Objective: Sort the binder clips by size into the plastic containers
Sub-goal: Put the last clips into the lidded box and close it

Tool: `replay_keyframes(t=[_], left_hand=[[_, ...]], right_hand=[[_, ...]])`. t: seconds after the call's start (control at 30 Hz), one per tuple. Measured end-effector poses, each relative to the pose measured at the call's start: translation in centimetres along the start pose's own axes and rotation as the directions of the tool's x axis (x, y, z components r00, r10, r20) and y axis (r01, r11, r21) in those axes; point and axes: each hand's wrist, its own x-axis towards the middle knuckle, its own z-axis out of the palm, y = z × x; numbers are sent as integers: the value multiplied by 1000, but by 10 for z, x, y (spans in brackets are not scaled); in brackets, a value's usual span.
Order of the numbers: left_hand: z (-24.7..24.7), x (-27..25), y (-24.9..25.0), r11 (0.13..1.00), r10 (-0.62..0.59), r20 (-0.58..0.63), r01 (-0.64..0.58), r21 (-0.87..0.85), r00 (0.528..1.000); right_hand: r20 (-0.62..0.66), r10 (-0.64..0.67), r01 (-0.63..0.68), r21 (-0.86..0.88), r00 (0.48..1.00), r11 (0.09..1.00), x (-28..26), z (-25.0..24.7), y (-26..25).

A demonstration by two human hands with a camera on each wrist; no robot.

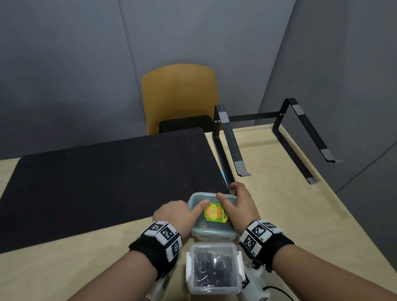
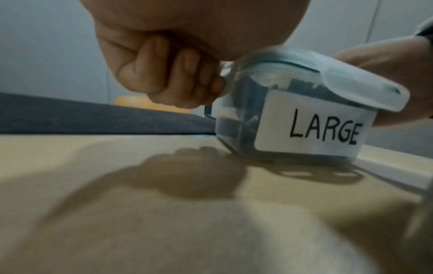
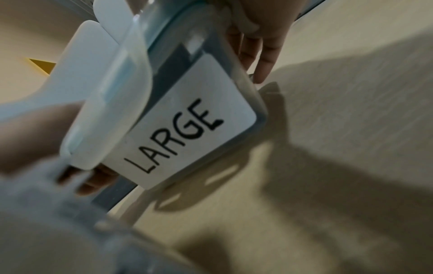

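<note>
A clear container [image 1: 212, 231] with a teal-rimmed lid and a yellow-green sticker stands on the wooden table [image 1: 60, 285]; its front label reads LARGE [image 2: 311, 126]. Dark clips show dimly through its wall. My left hand [image 1: 186, 212] grips its left side, thumb on the lid, fingers [image 2: 185, 77] curled at the side flap. My right hand [image 1: 234, 202] holds the right side, thumb on the lid, fingers [image 3: 264, 55] running down the wall. The front flap [image 3: 105, 103] sticks out at an angle. Nearer me a second lidded clear container [image 1: 212, 268] holds several black binder clips.
A black mat [image 1: 99, 184] covers the table's far left half. A black metal stand [image 1: 231, 147] sits at the back right, just beyond my right hand. A yellow chair [image 1: 180, 96] stands behind the table. A black cable [image 1: 286, 297] trails near the front right.
</note>
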Motion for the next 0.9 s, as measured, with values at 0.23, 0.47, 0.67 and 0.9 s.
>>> replay_keyframes(t=[0.23, 0.47, 0.67, 0.9], left_hand=[[3, 3, -5, 970, -39, 94, 60, -235, 995], [7, 10, -6, 900, -11, 170, 84, -428, 985], [8, 7, -4, 956, 5, 83, 20, -294, 996], [9, 8, 5, 934, 297, -141, -318, -164, 944]], right_hand=[[-14, 62, -63, -125, 998, 990, -10, -12, -1], [107, 123, -73, -383, 987, 921, -14, -19, -6], [157, 101, -6, -513, 982, 858, -12, -25, -7], [147, 54, 54, -647, 988, 761, -20, -47, -12]])
